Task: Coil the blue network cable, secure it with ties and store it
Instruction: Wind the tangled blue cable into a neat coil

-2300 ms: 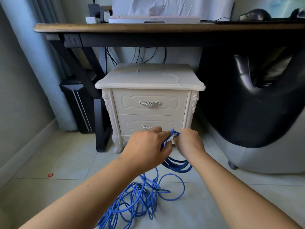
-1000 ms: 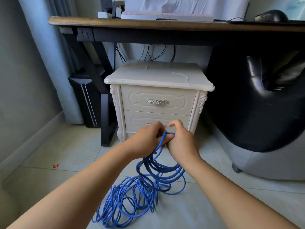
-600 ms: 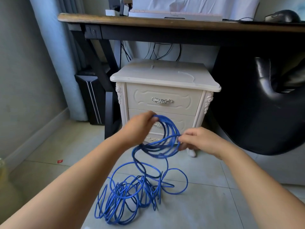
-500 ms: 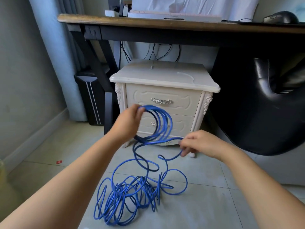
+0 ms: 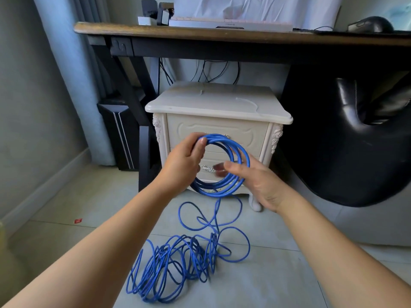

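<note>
Smooth blue cable: round multi-turn coil, slack tangled on tiled floor. Left hand grips the coil's rim. Right hand loosely open, fingers blurred, against the coil.

The pale tiled floor holds a loose heap of thin blue cable, a small cream wooden cabinet and a tiny red scrap.
</note>
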`<state>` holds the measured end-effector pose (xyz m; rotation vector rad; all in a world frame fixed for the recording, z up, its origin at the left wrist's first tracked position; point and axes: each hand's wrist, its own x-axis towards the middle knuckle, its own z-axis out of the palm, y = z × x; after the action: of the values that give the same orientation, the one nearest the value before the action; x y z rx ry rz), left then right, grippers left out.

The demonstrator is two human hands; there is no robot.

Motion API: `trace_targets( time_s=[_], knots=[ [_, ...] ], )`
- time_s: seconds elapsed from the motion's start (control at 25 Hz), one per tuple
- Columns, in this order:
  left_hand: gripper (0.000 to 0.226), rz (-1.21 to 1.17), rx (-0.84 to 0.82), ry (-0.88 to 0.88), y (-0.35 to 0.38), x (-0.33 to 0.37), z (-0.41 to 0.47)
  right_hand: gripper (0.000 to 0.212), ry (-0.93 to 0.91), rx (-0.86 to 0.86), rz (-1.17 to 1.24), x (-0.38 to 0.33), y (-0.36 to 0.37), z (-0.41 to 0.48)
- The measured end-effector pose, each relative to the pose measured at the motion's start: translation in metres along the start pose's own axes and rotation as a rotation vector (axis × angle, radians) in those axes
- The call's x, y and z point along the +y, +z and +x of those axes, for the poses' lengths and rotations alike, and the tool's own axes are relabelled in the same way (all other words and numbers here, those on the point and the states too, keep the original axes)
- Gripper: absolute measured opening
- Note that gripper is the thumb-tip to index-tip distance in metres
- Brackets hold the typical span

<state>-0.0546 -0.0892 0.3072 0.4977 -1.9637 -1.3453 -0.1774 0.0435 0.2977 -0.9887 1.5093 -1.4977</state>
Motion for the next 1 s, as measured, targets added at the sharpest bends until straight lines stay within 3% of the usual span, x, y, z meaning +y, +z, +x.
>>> trace_targets(
  time_s=[0.08,0.12,0.24,0.36,0.44,0.56,0.64,0.76,0.88,1.0],
  knots=[
    [0.022,-0.094,0.050,-0.038,0.004,0.001,-0.001,0.016,0.037,0.093,0.075,-0.001,0.009,0.000],
    [0.023,-0.160,0.047,-0.072,0.007,0.001,-0.002,0.007,0.047,0.157,0.114,-0.002,0.011,0.001],
    [0.024,-0.334,-0.106,-0.198,0.012,0.002,-0.008,0.025,0.011,0.305,0.167,0.001,0.011,0.004],
    [0.018,-0.488,-0.267,-0.367,0.001,0.004,-0.009,0.026,-0.017,0.388,-0.236,0.003,0.004,0.003],
    [0.023,-0.419,-0.334,-0.393,-0.004,0.005,-0.009,0.020,-0.013,0.319,-0.430,0.000,0.002,0.000],
    [0.045,-0.041,-0.388,-0.292,0.004,0.008,-0.012,0.019,-0.017,0.148,-0.666,-0.006,0.002,-0.003],
    [0.039,0.120,-0.366,-0.210,0.011,0.007,-0.012,0.020,-0.033,0.141,-0.694,-0.006,0.005,-0.002],
    [0.032,0.024,-0.280,-0.187,0.015,0.005,-0.009,0.004,-0.011,0.179,-0.376,-0.007,0.005,-0.003],
    [0.033,-0.234,-0.059,-0.272,0.014,0.005,-0.003,0.009,0.123,0.000,0.056,-0.004,-0.003,-0.008],
    [0.034,-0.461,0.102,-0.378,0.012,-0.002,0.001,0.013,0.084,-0.082,0.316,0.002,0.002,-0.008]
  ],
)
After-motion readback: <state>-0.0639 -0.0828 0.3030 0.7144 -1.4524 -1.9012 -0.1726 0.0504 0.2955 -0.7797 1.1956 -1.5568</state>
